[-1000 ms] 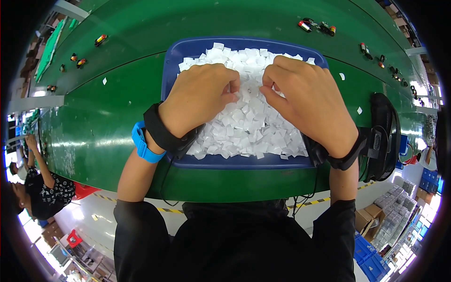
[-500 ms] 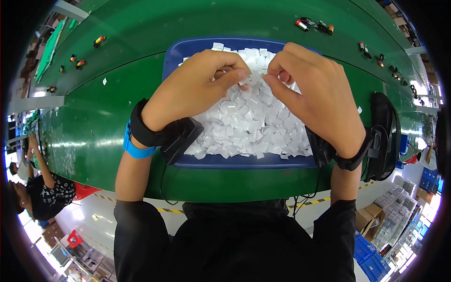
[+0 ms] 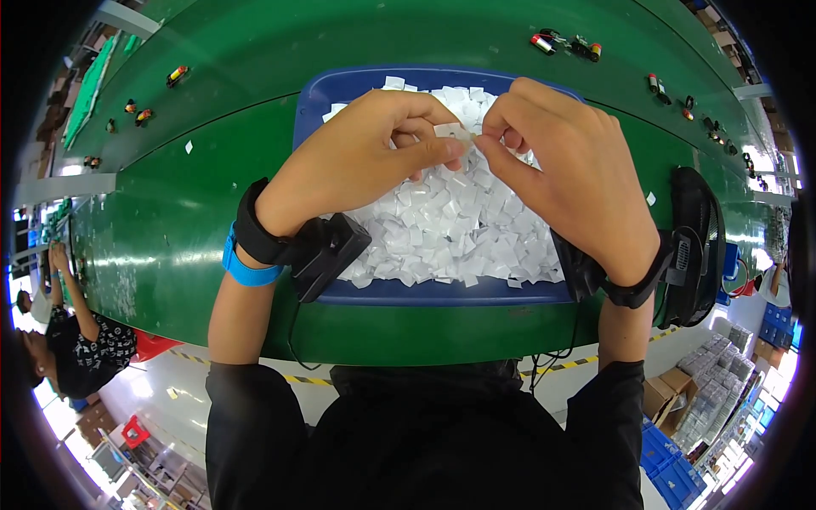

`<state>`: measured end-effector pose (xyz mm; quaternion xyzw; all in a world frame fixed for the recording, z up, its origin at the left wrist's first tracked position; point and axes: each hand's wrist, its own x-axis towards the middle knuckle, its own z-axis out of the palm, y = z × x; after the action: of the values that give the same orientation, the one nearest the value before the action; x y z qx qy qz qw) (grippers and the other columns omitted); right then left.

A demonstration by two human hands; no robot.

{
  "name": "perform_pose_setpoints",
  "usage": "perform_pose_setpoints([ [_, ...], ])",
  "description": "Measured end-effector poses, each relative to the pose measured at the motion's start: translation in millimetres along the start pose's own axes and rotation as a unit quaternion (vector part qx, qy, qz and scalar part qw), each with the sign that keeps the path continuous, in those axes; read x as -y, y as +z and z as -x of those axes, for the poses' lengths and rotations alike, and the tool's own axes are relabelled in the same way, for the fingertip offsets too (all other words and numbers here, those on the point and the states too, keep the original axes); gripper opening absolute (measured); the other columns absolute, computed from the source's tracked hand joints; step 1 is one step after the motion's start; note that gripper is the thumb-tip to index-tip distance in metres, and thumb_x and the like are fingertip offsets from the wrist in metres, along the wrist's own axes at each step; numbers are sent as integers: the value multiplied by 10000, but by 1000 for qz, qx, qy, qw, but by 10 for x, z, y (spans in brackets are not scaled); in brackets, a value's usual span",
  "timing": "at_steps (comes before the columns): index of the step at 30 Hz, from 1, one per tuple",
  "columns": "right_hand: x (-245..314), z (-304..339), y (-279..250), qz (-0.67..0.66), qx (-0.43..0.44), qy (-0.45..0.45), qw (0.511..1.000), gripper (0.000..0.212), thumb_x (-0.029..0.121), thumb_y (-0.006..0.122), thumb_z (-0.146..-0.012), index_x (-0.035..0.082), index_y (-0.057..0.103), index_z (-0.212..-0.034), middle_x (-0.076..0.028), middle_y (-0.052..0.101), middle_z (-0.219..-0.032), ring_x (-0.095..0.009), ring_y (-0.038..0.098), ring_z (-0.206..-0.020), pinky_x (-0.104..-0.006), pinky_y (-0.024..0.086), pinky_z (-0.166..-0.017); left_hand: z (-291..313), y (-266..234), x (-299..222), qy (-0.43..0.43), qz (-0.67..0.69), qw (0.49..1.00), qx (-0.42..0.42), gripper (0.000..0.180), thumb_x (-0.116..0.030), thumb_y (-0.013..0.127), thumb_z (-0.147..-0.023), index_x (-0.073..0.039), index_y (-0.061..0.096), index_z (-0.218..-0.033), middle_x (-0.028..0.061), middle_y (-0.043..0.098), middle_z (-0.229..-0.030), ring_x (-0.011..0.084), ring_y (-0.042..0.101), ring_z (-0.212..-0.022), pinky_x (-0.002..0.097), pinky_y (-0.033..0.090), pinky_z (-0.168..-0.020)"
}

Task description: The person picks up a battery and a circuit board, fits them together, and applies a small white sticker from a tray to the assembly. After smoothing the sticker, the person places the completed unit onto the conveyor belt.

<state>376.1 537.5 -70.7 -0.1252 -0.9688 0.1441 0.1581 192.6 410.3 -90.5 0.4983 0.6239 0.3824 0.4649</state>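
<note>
A blue tray (image 3: 442, 295) in front of me holds a heap of small white square pieces (image 3: 459, 225), which look like paper or film. Above the heap, my left hand (image 3: 361, 153) is closed, pinching one small white piece (image 3: 450, 131) with a dark mark between thumb and fingers. Close beside it, my right hand (image 3: 574, 161) is also closed, thumb and forefinger pressed together at the right edge of that piece. A tiny yellowish bit shows at its fingertips, too small to name. Both wrists wear black straps with dark boxes beneath.
The green table (image 3: 212, 263) bears small red-and-yellow cylinders with wires (image 3: 544, 42) at the far right and more at the far left (image 3: 177, 76). A black case (image 3: 697, 246) lies to the right of the tray. A co-worker (image 3: 81, 344) is at the left. Cables hang from the front edge.
My left hand has shifted slightly right and turned, so the white piece shows more fully and lies closer to my right fingertips. The right hand has hardly moved.
</note>
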Motion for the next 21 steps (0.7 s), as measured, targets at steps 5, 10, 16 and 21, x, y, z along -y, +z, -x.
perform_pose_setpoints([
  [5, -3, -1, 0, -1, 0, -2, 1000, 140, 101, 742, -863, 43, 617, -844, -61, 599, -790, -225, 665, -708, -338, 486, -597, -32, -24, 59, 16, -34, 999, 7, 157, -156, 646, -1015, -7, 694, -1028, 26, 747, -862, 62, 576, -685, 218, 461, -606],
  [10, -39, 14, -25, -11, 7, -1, 1000, 140, 103, 740, -866, 41, 617, -845, -65, 600, -791, -227, 670, -710, -337, 489, -599, 14, 37, -54, -8, -56, 998, -11, 158, -143, 654, -1001, 1, 696, -949, 34, 743, -817, 76, 570, -655, 237, 473, -630],
  [16, -51, 28, -41, -2, 4, -10, 1000, 137, 111, 736, -875, 38, 622, -852, -68, 604, -792, -231, 674, -710, -338, 493, -602, -27, 90, 1, 26, -59, 998, -19, 168, -136, 640, -989, 13, 698, -936, 67, 754, -807, 119, 592, -618, 278, 501, -638],
  [21, -77, 34, -37, -5, 9, -7, 1000, 138, 117, 733, -881, 35, 625, -854, -71, 607, -793, -236, 679, -713, -344, 492, -601, -23, 30, -29, 16, -28, 999, -9, 180, -145, 624, -1000, 18, 691, -962, 78, 757, -846, 135, 621, -658, 284, 514, -669],
])
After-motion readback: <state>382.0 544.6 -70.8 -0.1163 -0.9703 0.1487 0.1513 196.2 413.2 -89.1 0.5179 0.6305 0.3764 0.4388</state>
